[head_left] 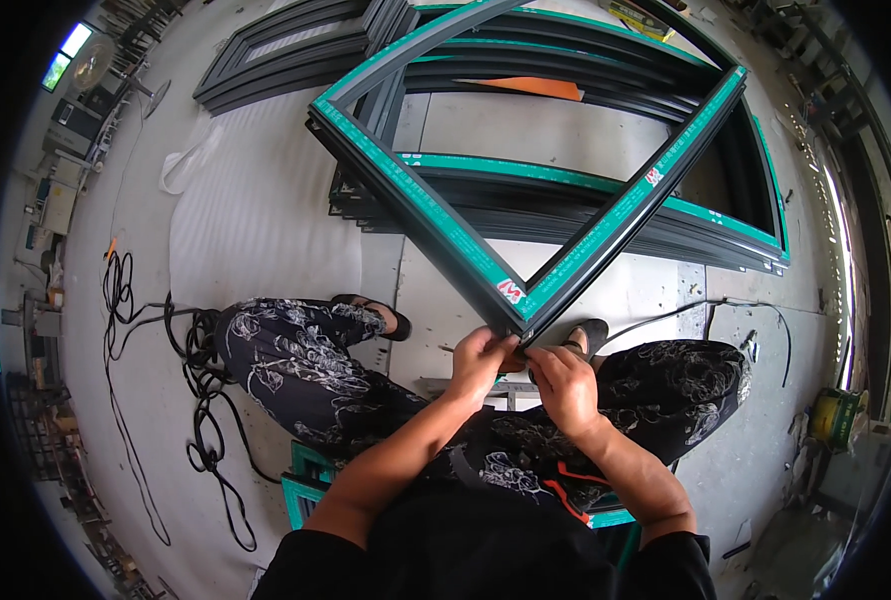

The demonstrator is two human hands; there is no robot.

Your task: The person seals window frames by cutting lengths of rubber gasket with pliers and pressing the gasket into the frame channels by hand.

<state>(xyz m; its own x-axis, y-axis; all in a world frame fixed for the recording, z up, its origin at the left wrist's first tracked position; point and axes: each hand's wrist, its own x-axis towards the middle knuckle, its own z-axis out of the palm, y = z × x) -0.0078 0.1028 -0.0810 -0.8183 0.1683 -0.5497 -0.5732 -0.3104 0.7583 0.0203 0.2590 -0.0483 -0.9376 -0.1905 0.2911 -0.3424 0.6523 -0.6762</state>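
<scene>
A dark window frame [616, 219] with green film along its face lies turned cornerwise on top of a stack of similar frames [566, 215]. Its nearest corner points at me. Right at that corner, my left hand [481, 365] is closed, thumb and fingers pinched together. Close beside it on the right, my right hand [566, 388] is also closed, its fingertips against the edge just under the corner. Whatever the fingers pinch is too small and too hidden to make out.
More dark frames [256, 72] are stacked at the far left on white foam sheet [266, 200]. Tangled black strip [204, 340] lies on the floor at left, and a thin black strip [711, 303] curves at right. Green-filmed frame pieces [306, 490] and an orange-handled tool [566, 500] are near my lap.
</scene>
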